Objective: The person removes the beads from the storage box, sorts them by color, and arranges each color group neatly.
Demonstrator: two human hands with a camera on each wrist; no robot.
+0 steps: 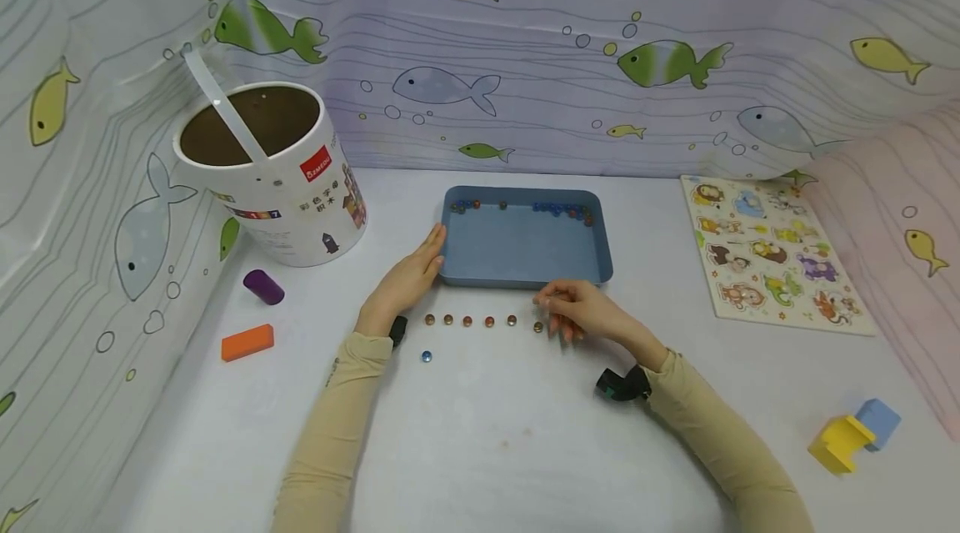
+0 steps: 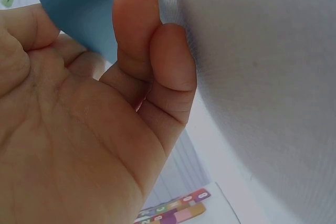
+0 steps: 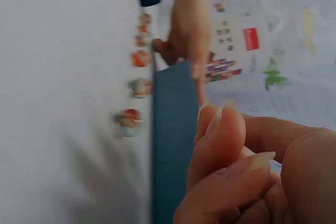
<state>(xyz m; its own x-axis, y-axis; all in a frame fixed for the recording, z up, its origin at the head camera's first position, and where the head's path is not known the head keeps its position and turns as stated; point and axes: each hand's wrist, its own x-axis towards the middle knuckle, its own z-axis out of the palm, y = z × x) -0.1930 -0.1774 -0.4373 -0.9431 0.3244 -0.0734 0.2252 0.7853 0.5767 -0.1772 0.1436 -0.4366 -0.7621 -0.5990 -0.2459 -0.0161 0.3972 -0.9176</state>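
A shallow blue-grey tray (image 1: pixel 525 253) lies flat, with several small shiny beads (image 1: pixel 557 209) along its far side, blue and reddish-brown. My left hand (image 1: pixel 405 283) rests its fairly straight fingers against the tray's left wall. Just in front of the tray, my right hand (image 1: pixel 581 309) hovers with loosely bent fingers, and nothing shows between them. Close to those fingertips lies the rightmost bead (image 1: pixel 537 327) of a row. Several reddish-brown beads (image 1: pixel 467 321) continue that row leftward, spaced apart. A single blue bead (image 1: pixel 427 356) sits nearer to me, below the row's left end.
A large white bucket (image 1: pixel 300 216) with a raised handle stands at the back left. Before it lie a purple cylinder (image 1: pixel 263 287) and an orange block (image 1: pixel 247 343). An animal puzzle board (image 1: pixel 772 253) is at right; yellow (image 1: pixel 842 443) and blue (image 1: pixel 877 423) blocks sit front right.
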